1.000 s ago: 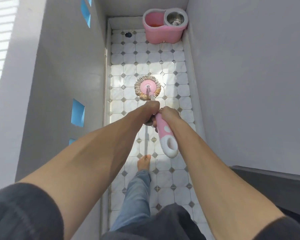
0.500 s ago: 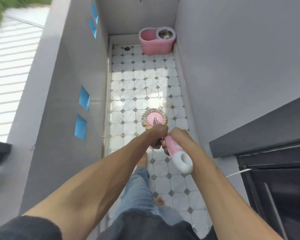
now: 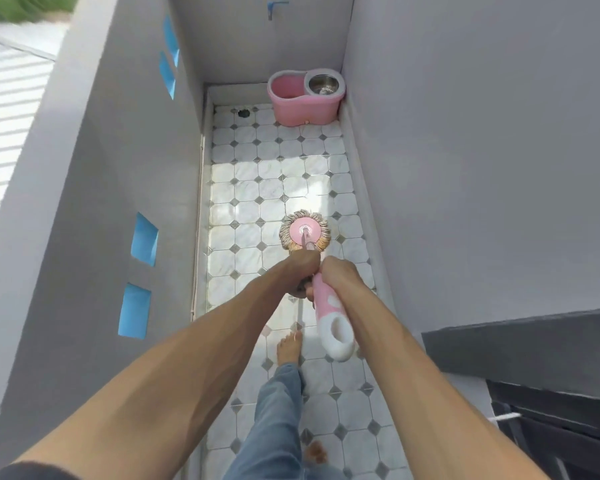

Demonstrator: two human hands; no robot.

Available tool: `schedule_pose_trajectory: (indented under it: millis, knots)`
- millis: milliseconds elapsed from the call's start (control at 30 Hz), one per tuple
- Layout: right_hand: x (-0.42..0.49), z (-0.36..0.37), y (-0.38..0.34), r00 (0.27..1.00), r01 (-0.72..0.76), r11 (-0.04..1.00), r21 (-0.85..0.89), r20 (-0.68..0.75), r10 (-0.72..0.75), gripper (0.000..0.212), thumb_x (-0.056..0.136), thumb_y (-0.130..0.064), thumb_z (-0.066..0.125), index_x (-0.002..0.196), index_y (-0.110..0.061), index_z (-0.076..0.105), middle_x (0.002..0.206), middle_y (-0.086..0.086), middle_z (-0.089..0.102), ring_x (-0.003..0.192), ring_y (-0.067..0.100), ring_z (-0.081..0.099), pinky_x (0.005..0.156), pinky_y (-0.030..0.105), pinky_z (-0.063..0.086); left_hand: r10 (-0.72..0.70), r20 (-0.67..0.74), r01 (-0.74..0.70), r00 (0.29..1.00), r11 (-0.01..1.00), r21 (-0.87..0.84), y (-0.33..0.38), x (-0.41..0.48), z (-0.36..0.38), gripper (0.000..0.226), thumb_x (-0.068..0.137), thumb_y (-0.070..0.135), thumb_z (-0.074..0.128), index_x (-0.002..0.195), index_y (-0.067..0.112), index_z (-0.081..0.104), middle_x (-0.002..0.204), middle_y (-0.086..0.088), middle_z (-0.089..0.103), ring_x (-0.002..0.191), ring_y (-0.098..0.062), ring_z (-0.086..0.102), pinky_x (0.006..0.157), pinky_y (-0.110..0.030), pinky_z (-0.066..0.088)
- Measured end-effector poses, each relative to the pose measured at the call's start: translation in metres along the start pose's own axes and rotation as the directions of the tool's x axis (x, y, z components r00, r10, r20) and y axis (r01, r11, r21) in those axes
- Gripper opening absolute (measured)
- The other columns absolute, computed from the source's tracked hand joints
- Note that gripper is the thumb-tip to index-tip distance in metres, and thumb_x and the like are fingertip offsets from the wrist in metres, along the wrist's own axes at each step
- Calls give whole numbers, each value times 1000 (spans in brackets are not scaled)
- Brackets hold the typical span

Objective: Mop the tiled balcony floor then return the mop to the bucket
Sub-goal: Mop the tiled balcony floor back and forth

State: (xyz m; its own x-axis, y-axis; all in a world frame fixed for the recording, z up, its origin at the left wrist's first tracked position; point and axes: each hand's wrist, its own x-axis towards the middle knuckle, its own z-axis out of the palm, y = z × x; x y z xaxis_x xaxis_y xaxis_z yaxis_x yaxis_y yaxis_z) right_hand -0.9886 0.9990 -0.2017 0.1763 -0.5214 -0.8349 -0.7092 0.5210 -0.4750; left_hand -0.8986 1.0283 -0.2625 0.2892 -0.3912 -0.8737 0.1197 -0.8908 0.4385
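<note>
The round mop head (image 3: 305, 231), pink disc ringed with beige strings, rests flat on the white tiled floor (image 3: 257, 181) in the middle of the narrow balcony. My left hand (image 3: 300, 268) grips the pole just above the head. Right beside it, my right hand (image 3: 338, 273) is closed around the pink and white mop handle (image 3: 333, 323), which slants toward me. A pink spin bucket (image 3: 305, 98) with a steel basket stands in the far right corner, well beyond the mop.
Grey walls close in on both sides; the left parapet wall (image 3: 118, 202) has small blue openings. A floor drain (image 3: 244, 112) sits at the far left. My bare feet and jeans leg (image 3: 278, 403) stand on the near tiles. A dark door frame (image 3: 534, 358) juts at the right.
I have stepped backward, so the bucket looks farther off. The mop head has been drawn back along the tiles toward me and slightly to the right. Both hands keep their grip.
</note>
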Motion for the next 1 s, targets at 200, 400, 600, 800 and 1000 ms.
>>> schedule_pose_trajectory:
  millis: [200, 400, 600, 800, 1000]
  knots:
    - [89, -6, -122, 1000, 16, 1000, -13, -26, -16, 28, 95, -21, 42, 101, -5, 64, 66, 10, 64, 42, 22, 56, 28, 13, 32, 59, -56, -38, 997, 943, 331, 43, 109, -22, 29, 101, 6, 35, 94, 4, 64, 79, -22, 72, 58, -17, 61, 56, -20, 37]
    - [148, -19, -182, 997, 53, 999, -15, -47, -53, 40, 95, -16, 42, 125, 0, 64, 115, 20, 71, 83, 27, 60, 70, 29, 47, 32, -254, 48, 967, 952, 302, -74, 201, 10, 52, 108, 1, 25, 159, 0, 12, 151, -12, 42, 138, -24, 46, 113, -35, 37]
    - [149, -40, -155, 999, 11, 997, 82, -37, -8, 39, 86, -12, 47, 117, 1, 67, 74, 20, 68, 50, 28, 60, 57, 32, 49, -21, -335, 88, 942, 979, 185, -80, 201, 11, 46, 110, 8, 24, 155, 4, 25, 150, -8, 45, 137, -20, 48, 112, -34, 38]
    - [94, -58, -93, 1000, 10, 998, 64, -13, -9, 23, 81, -14, 50, 91, 0, 65, 80, 22, 66, 64, 30, 60, 66, 36, 49, 182, -370, -50, 911, 939, 339, -94, 158, 27, 46, 110, 12, 25, 155, 6, 26, 151, -8, 43, 138, -19, 45, 113, -33, 36]
    - [23, -87, -11, 998, 42, 999, 9, -41, -41, 42, 86, -10, 45, 121, 3, 64, 97, 21, 65, 84, 30, 57, 74, 38, 42, 112, -291, -55, 950, 979, 199, -64, 60, 71, 41, 108, 8, 26, 146, 12, 41, 139, -11, 53, 127, -18, 56, 105, -28, 44]
